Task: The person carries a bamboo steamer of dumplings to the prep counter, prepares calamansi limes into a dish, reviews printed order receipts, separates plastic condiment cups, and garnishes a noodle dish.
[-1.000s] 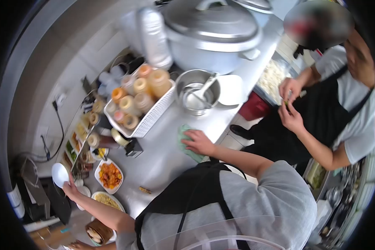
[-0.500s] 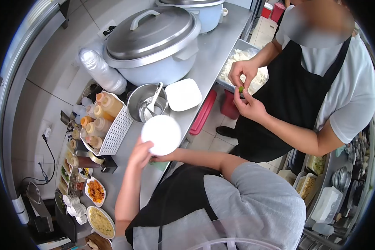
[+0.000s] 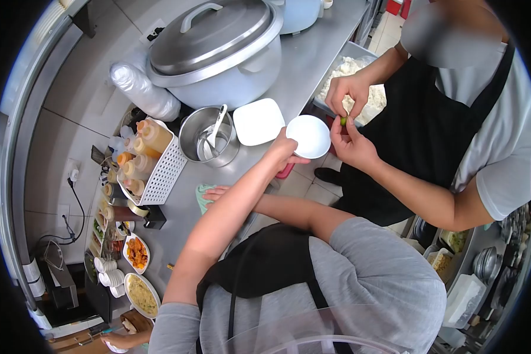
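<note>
My left hand (image 3: 282, 150) grips the rim of a white bowl (image 3: 310, 137), held out past the counter edge beside a co-worker's hands. The bowl is tilted so its inside faces me, and I see nothing in it. Lower down, my right hand (image 3: 217, 193) rests on a light green cloth (image 3: 203, 197) on the steel counter (image 3: 183, 227); the left forearm crosses over it and hides part of it. Close to the bowl lie a white square container (image 3: 258, 121) and a steel pot (image 3: 190, 141) with a white spoon (image 3: 217, 127) standing in it.
A co-worker's hands (image 3: 357, 147) pinch a small green piece (image 3: 343, 121) over a tub of white food (image 3: 374, 109). A large lidded pot (image 3: 218, 79), a white basket (image 3: 162, 183) of sauce bottles, and dishes of orange food (image 3: 137, 255) and yellowish food (image 3: 141, 295) line the counter.
My left hand has carried the bowl up and right, from over the counter toward the co-worker's hands. More of my right hand and the cloth now shows. Another hand has appeared at lower left.
</note>
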Motion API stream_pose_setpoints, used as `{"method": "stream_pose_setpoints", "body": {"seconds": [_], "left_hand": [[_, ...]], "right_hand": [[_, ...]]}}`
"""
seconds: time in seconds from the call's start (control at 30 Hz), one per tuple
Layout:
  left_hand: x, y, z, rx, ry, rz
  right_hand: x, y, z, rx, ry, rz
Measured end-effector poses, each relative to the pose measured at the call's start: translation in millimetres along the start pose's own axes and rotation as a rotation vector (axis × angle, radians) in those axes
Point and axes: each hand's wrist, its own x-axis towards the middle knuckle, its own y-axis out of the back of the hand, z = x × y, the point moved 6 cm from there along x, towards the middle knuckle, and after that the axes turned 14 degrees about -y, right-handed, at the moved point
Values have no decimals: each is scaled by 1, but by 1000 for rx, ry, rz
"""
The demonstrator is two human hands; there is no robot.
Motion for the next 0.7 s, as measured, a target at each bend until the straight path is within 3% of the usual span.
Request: {"method": "stream_pose_setpoints", "body": {"seconds": [0.1, 0.7], "left_hand": [[6, -4, -5, 35, 3, 10], [14, -14, -2, 9, -8, -19]], "right_hand": [[0, -1, 7, 170, -12, 3], [2, 1, 13, 286, -4, 0]]}}
